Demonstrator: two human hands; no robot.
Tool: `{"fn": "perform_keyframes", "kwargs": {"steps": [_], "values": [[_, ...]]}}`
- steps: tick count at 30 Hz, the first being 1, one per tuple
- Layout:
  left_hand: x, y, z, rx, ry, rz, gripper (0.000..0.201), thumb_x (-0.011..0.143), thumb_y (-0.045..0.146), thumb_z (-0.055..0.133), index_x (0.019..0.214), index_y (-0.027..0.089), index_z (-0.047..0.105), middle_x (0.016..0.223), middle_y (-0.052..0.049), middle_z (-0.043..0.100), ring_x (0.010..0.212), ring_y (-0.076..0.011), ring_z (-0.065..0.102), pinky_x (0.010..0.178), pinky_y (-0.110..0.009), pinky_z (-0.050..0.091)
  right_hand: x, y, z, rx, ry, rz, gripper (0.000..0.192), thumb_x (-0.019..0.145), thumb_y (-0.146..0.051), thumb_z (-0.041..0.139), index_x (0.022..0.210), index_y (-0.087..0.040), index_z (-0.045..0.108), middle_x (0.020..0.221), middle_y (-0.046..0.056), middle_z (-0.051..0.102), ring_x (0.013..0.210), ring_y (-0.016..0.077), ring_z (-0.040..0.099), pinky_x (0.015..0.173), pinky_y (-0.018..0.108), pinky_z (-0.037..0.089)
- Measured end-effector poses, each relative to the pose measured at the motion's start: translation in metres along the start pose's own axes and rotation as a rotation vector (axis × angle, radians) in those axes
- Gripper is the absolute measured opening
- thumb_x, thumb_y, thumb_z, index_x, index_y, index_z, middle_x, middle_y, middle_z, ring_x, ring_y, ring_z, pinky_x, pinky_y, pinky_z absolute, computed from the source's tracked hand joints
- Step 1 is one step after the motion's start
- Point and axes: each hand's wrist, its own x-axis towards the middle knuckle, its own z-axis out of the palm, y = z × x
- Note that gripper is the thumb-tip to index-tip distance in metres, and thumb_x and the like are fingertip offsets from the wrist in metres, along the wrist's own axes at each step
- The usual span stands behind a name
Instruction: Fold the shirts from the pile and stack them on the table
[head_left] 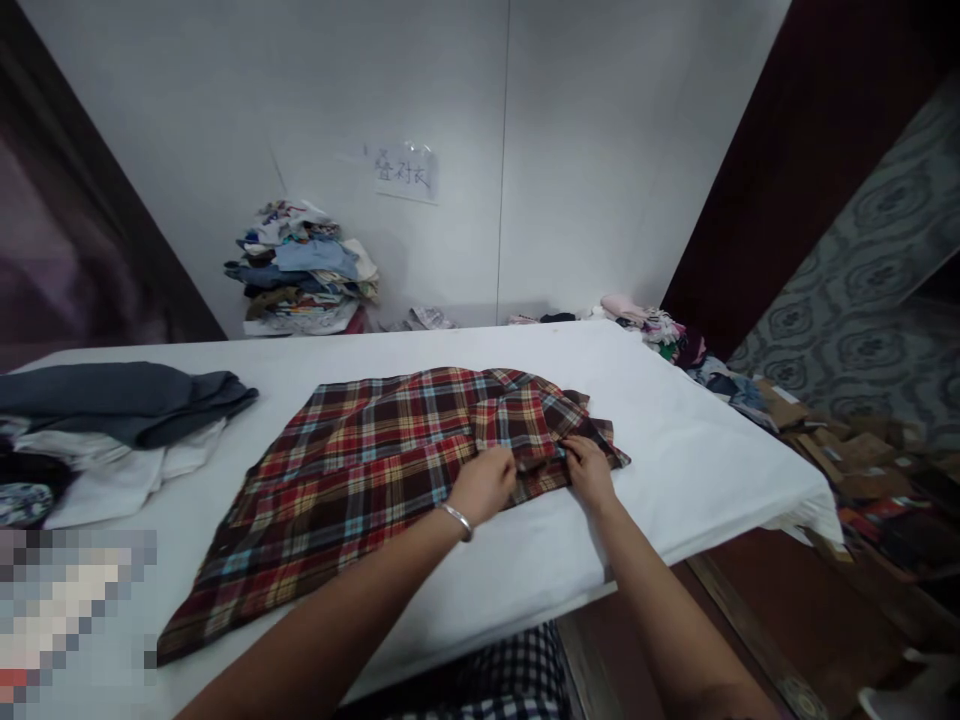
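A red, brown and yellow plaid shirt [360,470] lies spread flat on the white table [675,440], running from the near left to the middle. My left hand [487,482], with a silver bangle on its wrist, pinches the shirt's near edge by the collar end. My right hand [589,470] grips the same edge just to the right, fingers closed on the fabric. The two hands are a few centimetres apart.
A pile of grey, white and dark garments [112,430] lies at the table's left. A heap of mixed clothes [304,270] stands against the back wall. More clothes [660,335] and cardboard boxes [847,450] lie on the floor to the right.
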Motion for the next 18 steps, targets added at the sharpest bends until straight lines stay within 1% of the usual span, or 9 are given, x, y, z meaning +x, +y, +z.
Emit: {"fn": "perform_keyframes", "kwargs": {"steps": [2, 4, 7, 9, 11, 13, 15, 18], "values": [[0.002, -0.016, -0.034, -0.100, 0.115, -0.072, 0.013, 0.086, 0.024, 0.046, 0.082, 0.021, 0.058, 0.082, -0.003, 0.064, 0.073, -0.0154, 0.056, 0.067, -0.028, 0.042, 0.000, 0.000, 0.000, -0.013, 0.000, -0.005, 0.034, 0.079, -0.020, 0.047, 0.100, -0.019, 0.074, 0.110, 0.011, 0.070, 0.108, 0.0263, 0.060, 0.099, 0.046, 0.046], [-0.001, -0.037, -0.072, -0.159, 0.238, -0.093, 0.011, 0.084, 0.027, 0.048, 0.084, 0.021, 0.058, 0.080, -0.001, 0.063, 0.070, -0.0151, 0.055, 0.065, -0.028, 0.042, 0.000, -0.001, 0.001, -0.033, 0.006, -0.011, 0.034, 0.080, -0.019, 0.046, 0.100, -0.018, 0.074, 0.110, 0.012, 0.070, 0.108, 0.0266, 0.060, 0.099, 0.046, 0.045], [-0.019, -0.072, -0.125, -0.288, 0.387, -0.128, 0.018, 0.082, 0.037, 0.049, 0.086, 0.021, 0.056, 0.072, 0.001, 0.059, 0.065, -0.0143, 0.052, 0.060, -0.026, 0.040, -0.001, -0.001, 0.002, -0.058, 0.013, -0.022, 0.033, 0.080, -0.020, 0.047, 0.100, -0.018, 0.074, 0.110, 0.012, 0.069, 0.108, 0.0270, 0.060, 0.099, 0.046, 0.045], [-0.038, -0.090, -0.151, -0.382, 0.452, -0.153, 0.020, 0.079, 0.041, 0.051, 0.085, 0.022, 0.054, 0.067, 0.003, 0.055, 0.061, -0.0127, 0.049, 0.056, -0.024, 0.039, -0.001, -0.001, 0.003, -0.079, 0.012, -0.031, 0.033, 0.080, -0.019, 0.047, 0.100, -0.019, 0.074, 0.110, 0.011, 0.069, 0.108, 0.0269, 0.059, 0.099, 0.046, 0.045], [-0.058, -0.103, -0.167, -0.458, 0.482, -0.210, 0.023, 0.076, 0.043, 0.053, 0.085, 0.022, 0.052, 0.061, 0.006, 0.051, 0.055, -0.0105, 0.045, 0.052, -0.022, 0.036, -0.001, -0.001, 0.003, -0.113, 0.009, -0.044, 0.034, 0.079, -0.018, 0.047, 0.100, -0.019, 0.073, 0.111, 0.011, 0.069, 0.108, 0.0268, 0.059, 0.099, 0.045, 0.045], [-0.075, -0.111, -0.174, -0.528, 0.492, -0.301, 0.028, 0.072, 0.046, 0.056, 0.085, 0.022, 0.050, 0.055, 0.008, 0.048, 0.048, -0.0086, 0.039, 0.046, -0.020, 0.032, -0.001, -0.002, 0.002, -0.152, -0.004, -0.067, 0.035, 0.078, -0.017, 0.047, 0.102, -0.019, 0.073, 0.111, 0.010, 0.069, 0.109, 0.0263, 0.059, 0.098, 0.044, 0.044], [-0.087, -0.119, -0.175, -0.606, 0.494, -0.366, 0.034, 0.068, 0.050, 0.061, 0.084, 0.022, 0.049, 0.053, 0.009, 0.048, 0.045, -0.0075, 0.037, 0.044, -0.019, 0.031, -0.002, -0.004, 0.001, -0.187, -0.029, -0.092, 0.036, 0.077, -0.016, 0.047, 0.102, -0.019, 0.072, 0.110, 0.010, 0.069, 0.110, 0.0259, 0.057, 0.099, 0.042, 0.044], [-0.098, -0.133, -0.169, -0.671, 0.463, -0.405, 0.045, 0.061, 0.058, 0.067, 0.082, 0.021, 0.052, 0.063, 0.007, 0.059, 0.051, -0.0082, 0.044, 0.047, -0.019, 0.036, -0.003, -0.010, -0.001, -0.228, -0.072, -0.094, 0.035, 0.076, -0.015, 0.046, 0.101, -0.017, 0.071, 0.108, 0.011, 0.068, 0.112, 0.0266, 0.055, 0.099, 0.042, 0.041]]}}
